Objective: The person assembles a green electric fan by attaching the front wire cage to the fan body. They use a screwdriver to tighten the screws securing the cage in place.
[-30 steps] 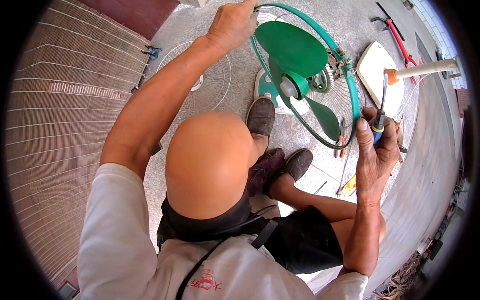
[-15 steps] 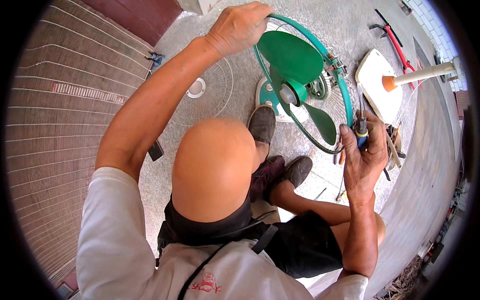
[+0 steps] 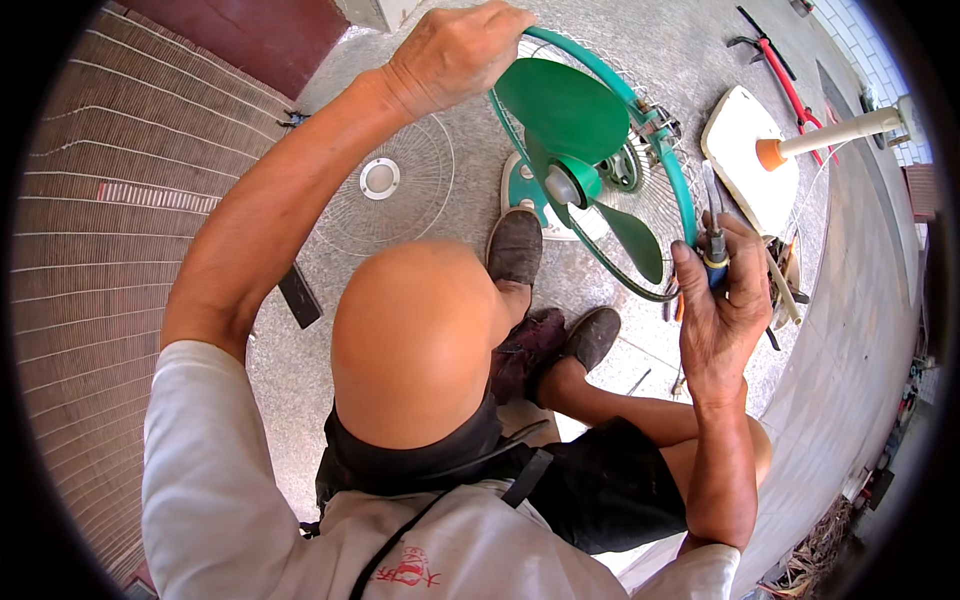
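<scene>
Up at the top centre, my left hand (image 3: 465, 55) is closed around the green rim band (image 3: 677, 190) of a fan guard. Inside that band sits a green fan blade set (image 3: 565, 110) with a pale hub. My right hand (image 3: 725, 300) is closed on long-nosed pliers (image 3: 716, 262) with blue-and-yellow handles. The pliers' narrow metal jaws point up, just right of the band. My right thumb rests by the band's lower right end. A metal clamp (image 3: 660, 122) shows on the band's upper right. The band partly hides the wire grille behind the blades.
A round wire guard (image 3: 380, 178) lies on the floor at left, near a dark flat object (image 3: 300, 297). A white-and-green fan base (image 3: 521, 195) stands behind my foot. At right are a white stand with a pole (image 3: 835, 133), a red-handled tool (image 3: 785, 85) and several loose tools.
The view has shifted slightly, so most things appear a little further left. My left hand still grips the band, and my right hand still holds the pliers.
</scene>
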A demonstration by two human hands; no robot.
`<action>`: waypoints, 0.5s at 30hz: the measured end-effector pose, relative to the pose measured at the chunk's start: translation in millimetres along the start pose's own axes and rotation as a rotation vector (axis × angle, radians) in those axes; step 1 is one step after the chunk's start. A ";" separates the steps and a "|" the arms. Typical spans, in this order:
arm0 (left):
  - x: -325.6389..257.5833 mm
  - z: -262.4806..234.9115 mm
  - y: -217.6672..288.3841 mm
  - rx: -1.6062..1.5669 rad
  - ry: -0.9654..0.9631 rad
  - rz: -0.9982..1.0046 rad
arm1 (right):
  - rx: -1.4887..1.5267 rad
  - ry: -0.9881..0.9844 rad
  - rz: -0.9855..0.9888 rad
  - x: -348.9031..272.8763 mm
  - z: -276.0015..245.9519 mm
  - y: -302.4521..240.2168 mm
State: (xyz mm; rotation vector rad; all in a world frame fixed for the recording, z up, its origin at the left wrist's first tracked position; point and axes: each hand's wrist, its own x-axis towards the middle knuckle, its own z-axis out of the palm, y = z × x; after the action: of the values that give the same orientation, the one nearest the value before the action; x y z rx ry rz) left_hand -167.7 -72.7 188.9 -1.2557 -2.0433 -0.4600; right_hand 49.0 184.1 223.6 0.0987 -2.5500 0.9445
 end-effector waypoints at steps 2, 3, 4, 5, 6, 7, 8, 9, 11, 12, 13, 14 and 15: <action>-1.9 0.6 0.5 0.021 -0.060 -0.057 | -0.002 0.001 -0.006 -0.3 0.4 -1.2; -1.4 0.7 2.1 0.001 -0.048 -0.065 | -0.007 0.010 0.005 -1.1 1.2 -1.4; -0.6 0.0 4.1 -0.019 -0.036 -0.074 | -0.012 0.020 0.016 -2.2 2.6 -1.5; 1.6 0.5 6.4 -0.042 -0.023 -0.082 | -0.019 0.031 0.028 -3.3 3.4 -1.2; 2.3 1.8 7.1 -0.038 0.003 -0.072 | -0.082 0.030 -0.060 -4.5 5.4 -0.4; 2.2 2.6 7.3 -0.033 0.029 -0.062 | -0.099 0.036 -0.084 -6.2 7.9 -4.6; 3.1 2.2 7.4 -0.026 0.054 -0.050 | -0.113 0.046 -0.108 -7.4 10.1 -8.4; 3.7 1.5 8.9 -0.035 0.063 -0.055 | -0.117 0.063 -0.133 -7.4 11.2 -7.3; 4.0 -1.5 12.8 -0.050 0.080 -0.068 | -0.130 0.062 -0.114 -6.4 9.7 -6.0; 4.1 -0.9 12.0 -0.049 0.066 -0.084 | -0.136 0.060 -0.107 -5.7 9.2 -5.6; 4.2 1.1 9.9 -0.047 0.051 -0.101 | -0.123 0.061 -0.100 -5.1 9.0 -4.1; 4.4 2.0 8.2 -0.042 0.037 -0.119 | -0.107 0.061 -0.096 -4.3 8.6 -2.0; 3.9 2.8 7.3 -0.036 0.034 -0.125 | -0.091 0.062 -0.092 -3.8 8.2 -1.3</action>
State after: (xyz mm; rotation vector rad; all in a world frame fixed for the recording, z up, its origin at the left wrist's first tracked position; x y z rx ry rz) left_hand -163.5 -65.1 189.3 -1.1377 -2.1010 -0.5738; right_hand 49.8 177.6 217.3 0.1560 -2.5046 0.7836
